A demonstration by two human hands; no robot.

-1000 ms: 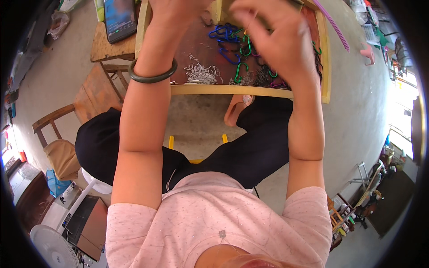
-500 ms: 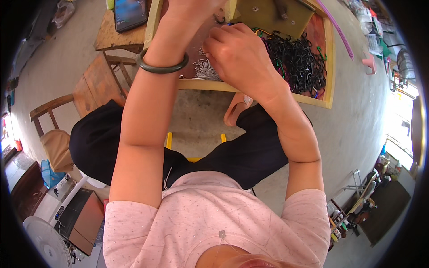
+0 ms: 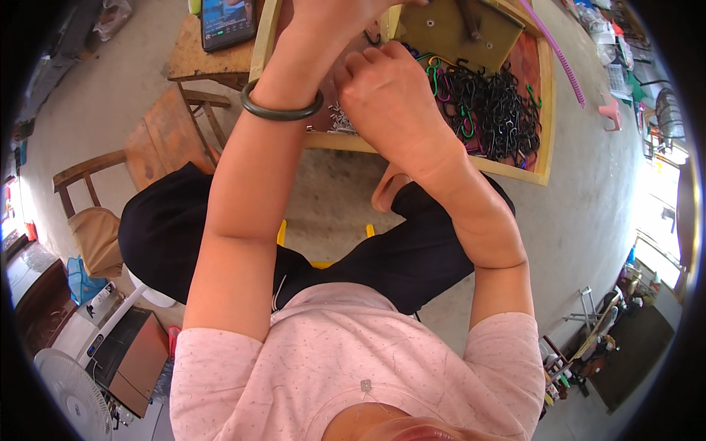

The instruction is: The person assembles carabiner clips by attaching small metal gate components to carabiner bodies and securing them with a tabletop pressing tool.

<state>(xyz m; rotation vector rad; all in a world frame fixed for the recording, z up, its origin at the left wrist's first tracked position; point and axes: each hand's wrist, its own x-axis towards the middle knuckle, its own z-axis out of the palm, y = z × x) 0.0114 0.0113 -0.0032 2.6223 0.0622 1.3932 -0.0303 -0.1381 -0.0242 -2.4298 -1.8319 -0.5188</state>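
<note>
Left hand (image 3: 342, 13) at the upper edge of view, arm crossing from lower left, dark bracelet (image 3: 282, 113) round the wrist. The hand bends rightward over the far part of a wood-rimmed tray (image 3: 546, 125). Its fingers are partly cut off by the frame; cannot tell whether they are together, apart or closed on anything.

Right hand (image 3: 393, 99) over the left part of the tray, back of the hand toward the camera, knuckles bent, fingers curled under and toward the left forearm. The tips are hidden, so cannot tell whether they pinch something.

Small silver pieces (image 3: 339, 120) lie in a loose scatter at the tray's near edge, just below and left of the curled right fingers, between that hand and the left forearm; some of the scatter may be covered by the hand. A lone dark hook (image 3: 373, 37) lies close above the right knuckles. The main heap of black hooks (image 3: 496, 110) fills the right part of the tray, to the right of the right hand and wrist. Green hooks show among the black; one green hook (image 3: 535, 95) sits at the heap's right side.

Behind the heap, an olive panel (image 3: 452, 40) with a dark rod (image 3: 468, 20) over it. Outside the tray, left: phone (image 3: 228, 28) on a wooden surface (image 3: 206, 62).
</note>
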